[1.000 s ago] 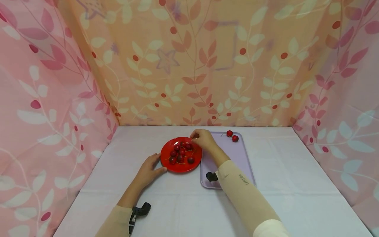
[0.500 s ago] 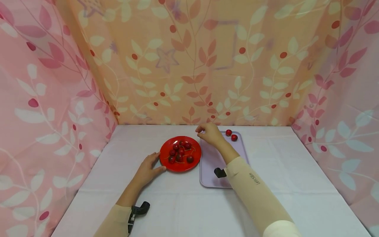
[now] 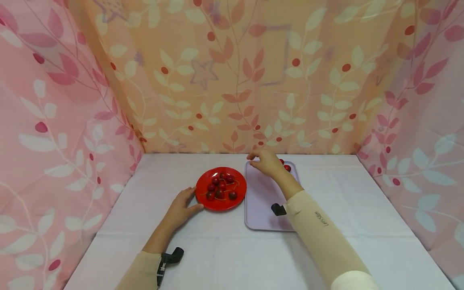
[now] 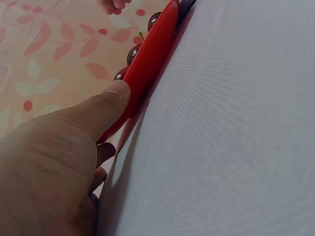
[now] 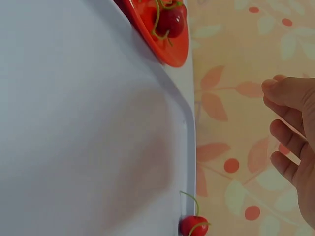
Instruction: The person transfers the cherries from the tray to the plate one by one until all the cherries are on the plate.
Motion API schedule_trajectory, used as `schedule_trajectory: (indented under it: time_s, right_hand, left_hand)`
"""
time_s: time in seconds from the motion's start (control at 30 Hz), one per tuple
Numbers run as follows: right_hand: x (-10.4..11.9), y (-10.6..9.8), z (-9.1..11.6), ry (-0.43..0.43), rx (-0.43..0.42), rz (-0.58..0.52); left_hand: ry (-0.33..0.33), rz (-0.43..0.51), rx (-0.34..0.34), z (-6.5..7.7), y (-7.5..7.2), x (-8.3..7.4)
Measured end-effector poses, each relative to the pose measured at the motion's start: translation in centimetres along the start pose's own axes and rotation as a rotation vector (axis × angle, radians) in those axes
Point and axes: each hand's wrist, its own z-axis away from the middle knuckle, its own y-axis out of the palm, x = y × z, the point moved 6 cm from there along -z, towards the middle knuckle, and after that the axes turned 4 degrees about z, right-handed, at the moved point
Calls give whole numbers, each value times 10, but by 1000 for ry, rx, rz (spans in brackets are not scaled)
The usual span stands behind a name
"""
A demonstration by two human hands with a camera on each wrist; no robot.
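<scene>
A round red plate with several dark red cherries stands on the white-covered table. My left hand holds its left side; in the left wrist view the thumb lies on the rim, and other fingertips show behind the plate's edge. Just right of the plate is a lilac tray with two cherries at its far right corner, one partly hidden by my right hand. That hand hovers over the tray's far edge, fingers loosely bent, nothing between them in the right wrist view.
Flowered curtains close the table in at the back, left and right. The white tablecloth stretches to the right of the tray. Each sleeve carries a black wrist mount.
My right hand has drawn away from the plate, moving right over the tray's far edge, where it now partly covers one cherry. The left hand has kept its place at the plate.
</scene>
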Motion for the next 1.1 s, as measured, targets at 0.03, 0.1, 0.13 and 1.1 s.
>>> schedule_trajectory:
  time_s: [0.03, 0.1, 0.13, 1.1]
  right_hand:
    - [-1, -3, 0, -4, -4, 2]
    - [-5, -8, 1, -18, -12, 6]
    - [-7, -10, 2, -22, -15, 9]
    - [-96, -36, 31, 119, -29, 96]
  left_hand:
    - [1, 1, -3, 0, 0, 0]
    - [3, 1, -8, 0, 0, 1]
    - [7, -2, -9, 0, 0, 1]
    - [6, -6, 6, 0, 1, 1]
